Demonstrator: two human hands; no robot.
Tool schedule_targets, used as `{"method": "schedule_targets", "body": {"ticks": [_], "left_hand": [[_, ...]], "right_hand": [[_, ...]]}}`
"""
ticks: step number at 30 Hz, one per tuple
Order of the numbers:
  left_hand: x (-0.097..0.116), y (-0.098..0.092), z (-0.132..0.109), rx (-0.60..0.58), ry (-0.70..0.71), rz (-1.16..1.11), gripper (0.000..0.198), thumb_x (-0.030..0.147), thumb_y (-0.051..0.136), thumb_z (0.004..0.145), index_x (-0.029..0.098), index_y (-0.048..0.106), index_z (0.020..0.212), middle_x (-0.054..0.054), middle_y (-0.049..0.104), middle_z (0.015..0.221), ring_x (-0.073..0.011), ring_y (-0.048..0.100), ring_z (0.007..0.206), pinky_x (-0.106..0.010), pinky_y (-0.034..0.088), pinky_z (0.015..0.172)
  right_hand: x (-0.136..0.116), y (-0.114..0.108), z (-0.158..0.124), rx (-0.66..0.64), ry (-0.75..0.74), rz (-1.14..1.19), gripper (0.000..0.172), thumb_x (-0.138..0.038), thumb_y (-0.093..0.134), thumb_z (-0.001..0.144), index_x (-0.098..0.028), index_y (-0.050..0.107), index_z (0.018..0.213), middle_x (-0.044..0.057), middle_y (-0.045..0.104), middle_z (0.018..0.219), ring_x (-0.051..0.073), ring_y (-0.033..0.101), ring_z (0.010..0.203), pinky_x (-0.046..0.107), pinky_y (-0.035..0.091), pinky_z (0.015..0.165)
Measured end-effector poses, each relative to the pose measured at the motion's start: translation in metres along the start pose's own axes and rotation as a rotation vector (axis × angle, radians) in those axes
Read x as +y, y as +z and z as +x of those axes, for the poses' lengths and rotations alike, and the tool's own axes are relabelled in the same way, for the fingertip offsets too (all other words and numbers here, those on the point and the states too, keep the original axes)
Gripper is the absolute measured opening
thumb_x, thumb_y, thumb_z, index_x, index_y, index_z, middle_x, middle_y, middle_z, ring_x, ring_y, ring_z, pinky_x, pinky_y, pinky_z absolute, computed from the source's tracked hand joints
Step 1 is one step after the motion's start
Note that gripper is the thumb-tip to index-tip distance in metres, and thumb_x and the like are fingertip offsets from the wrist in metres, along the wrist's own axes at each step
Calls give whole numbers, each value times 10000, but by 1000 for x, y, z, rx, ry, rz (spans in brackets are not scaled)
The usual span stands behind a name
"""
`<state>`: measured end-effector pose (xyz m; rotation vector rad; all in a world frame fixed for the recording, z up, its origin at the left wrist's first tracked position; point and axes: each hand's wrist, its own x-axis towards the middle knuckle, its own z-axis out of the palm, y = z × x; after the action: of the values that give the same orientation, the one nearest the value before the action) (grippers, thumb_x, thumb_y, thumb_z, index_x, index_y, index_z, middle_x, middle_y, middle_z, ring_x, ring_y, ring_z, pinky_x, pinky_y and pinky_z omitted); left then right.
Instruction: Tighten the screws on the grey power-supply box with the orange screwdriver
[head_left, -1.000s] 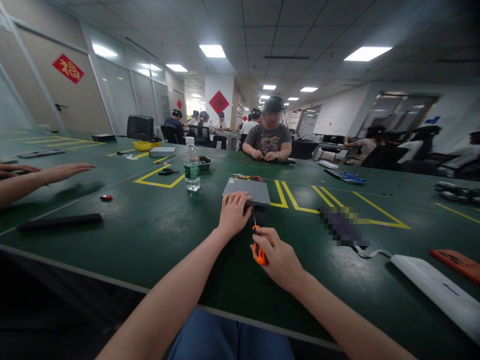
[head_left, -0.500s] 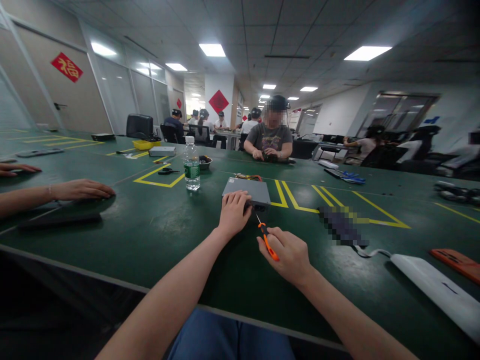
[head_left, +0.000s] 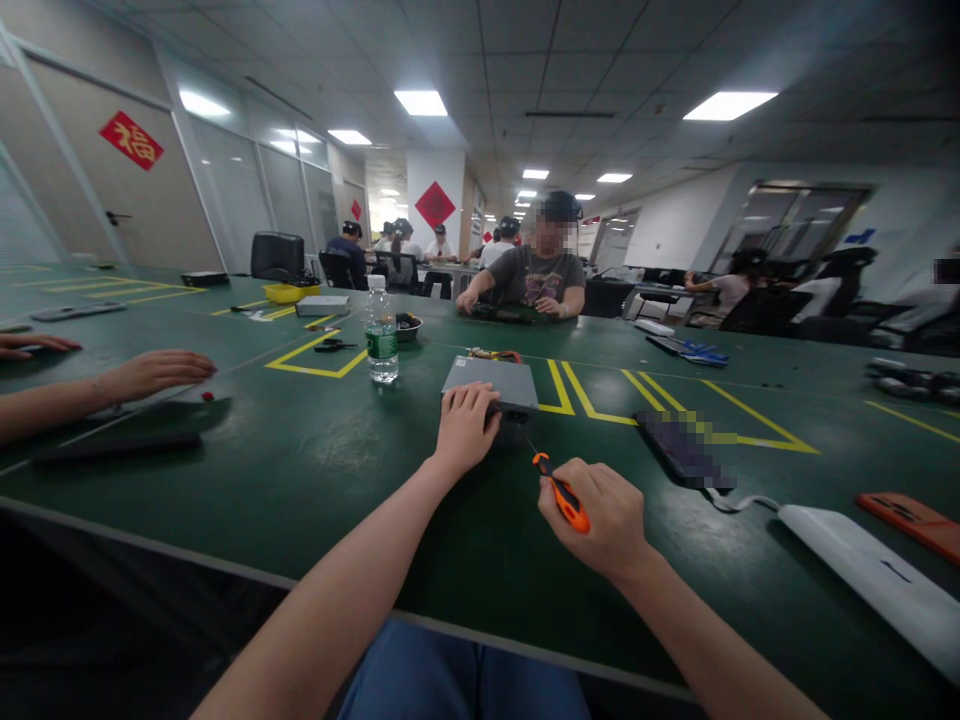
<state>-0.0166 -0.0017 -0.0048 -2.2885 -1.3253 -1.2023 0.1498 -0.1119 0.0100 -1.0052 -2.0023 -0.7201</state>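
A grey metal computer power supply (head_left: 504, 376) lies on the green table in front of me, with coloured wires at its far side and a black socket on its near face. My left hand (head_left: 466, 428) rests over its near left corner, fingers on the top and thumb by the front, gripping it. Closed round the orange and black handle of a screwdriver (head_left: 562, 491) is my right hand (head_left: 600, 515). The thin shaft points up and left towards the power supply's front. Its tip appears apart from the metal, just below the socket.
A water bottle (head_left: 382, 335) stands left of the power supply, beside a small bowl (head_left: 409, 326). To the right are a dark phone (head_left: 679, 455), a white power bank (head_left: 862, 560) and an orange phone (head_left: 911, 520). Another person's hand (head_left: 161, 372) is at left; a co-worker (head_left: 536, 280) sits opposite.
My right hand has drawn the screwdriver back, down and right, away from the power supply. My left hand stays on it. The neighbour's hand at left has lifted and shifted left.
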Motion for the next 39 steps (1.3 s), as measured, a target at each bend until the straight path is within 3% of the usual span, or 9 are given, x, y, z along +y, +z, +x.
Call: {"method": "schedule_targets", "body": {"ticks": [6, 23, 27, 30, 33, 36, 39], "left_hand": [[-1, 0, 0, 0, 5, 0, 215, 253, 456, 828, 244, 509, 1036, -21, 549, 1193, -197, 418, 1172, -394, 271, 1001], [-1, 2, 0, 12, 1, -8, 234, 235, 482, 799, 243, 505, 1031, -12, 548, 1194, -185, 416, 1171, -375, 265, 1005], [0, 1, 0, 6, 3, -13, 236, 236, 478, 801, 243, 506, 1035, -9, 550, 1190, -185, 419, 1167, -374, 264, 1004], [0, 1, 0, 6, 1, -9, 247, 225, 483, 793, 242, 505, 1039, -10, 552, 1188, -188, 417, 1168, -376, 262, 1005], [-1, 1, 0, 9, 3, -8, 250, 218, 479, 794, 241, 506, 1041, -10, 553, 1187, -188, 417, 1168, -375, 263, 1005], [-1, 0, 0, 1, 8, -16, 249, 215, 475, 795, 244, 507, 1041, -4, 552, 1189, -184, 419, 1167, -372, 267, 1002], [-1, 0, 0, -11, 0, -18, 253, 217, 480, 793, 247, 510, 1042, -6, 550, 1193, -190, 420, 1166, -378, 270, 999]], "right_hand": [[7, -4, -2, 22, 77, -11, 114, -214, 534, 768, -180, 495, 666, -25, 500, 579, 90, 413, 507, 239, 315, 531], [7, 0, -2, -7, 102, -61, 88, -231, 522, 791, -168, 529, 729, -2, 540, 668, 93, 443, 551, 231, 340, 559], [4, 5, -4, -40, -29, -49, 74, -189, 511, 806, -187, 570, 851, 46, 584, 931, 87, 505, 648, 222, 377, 616], [0, 7, -4, -105, -180, -64, 92, -275, 539, 807, -191, 573, 791, 46, 607, 919, 106, 522, 660, 234, 394, 617], [-6, 3, -3, -170, -149, -6, 227, -371, 504, 808, -163, 571, 869, 90, 596, 981, 144, 554, 734, 256, 432, 647], [-9, -1, -3, -206, -109, 42, 264, -306, 450, 826, -130, 542, 999, 131, 558, 1069, 157, 570, 810, 253, 448, 677], [-7, -1, -5, -168, -127, 6, 227, -252, 451, 831, -145, 542, 1010, 125, 564, 1042, 134, 565, 734, 240, 431, 626]]}}
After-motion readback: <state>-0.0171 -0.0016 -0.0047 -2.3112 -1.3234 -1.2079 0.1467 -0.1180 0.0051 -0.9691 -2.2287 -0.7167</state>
